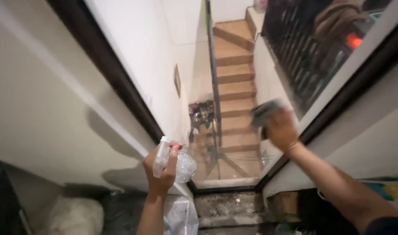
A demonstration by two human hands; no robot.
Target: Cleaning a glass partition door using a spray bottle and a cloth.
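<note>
Head view, looking down at a tall glass pane (pixel 234 87) set in a dark frame (pixel 116 82), with a tiled stairway (pixel 236 74) and a dark railing (pixel 294 52) seen through or reflected in it. Right hand (pixel 280 129) is pressed against the pane near its right edge, its fingers closed over a dark cloth (pixel 264 111) that is blurred by motion; the step in hand is judged to be the wiping of the glass. Left hand (pixel 162 167) is held low near the frame's lower left corner, clamped around a clear spray bottle (pixel 181 165) with a white trigger head (pixel 160 156), and the two hands are well apart. Any further stroke would call for the cloth to stay flat on the glass while the bottle stays clear of the swept area. Containers: the bottle's transparent body shows glints, but its liquid level cannot be told. A white bag (pixel 75 215) lies below at the left, and a cardboard box (pixel 284 202) sits under the frame at the right; the contents of both are hidden.
</note>
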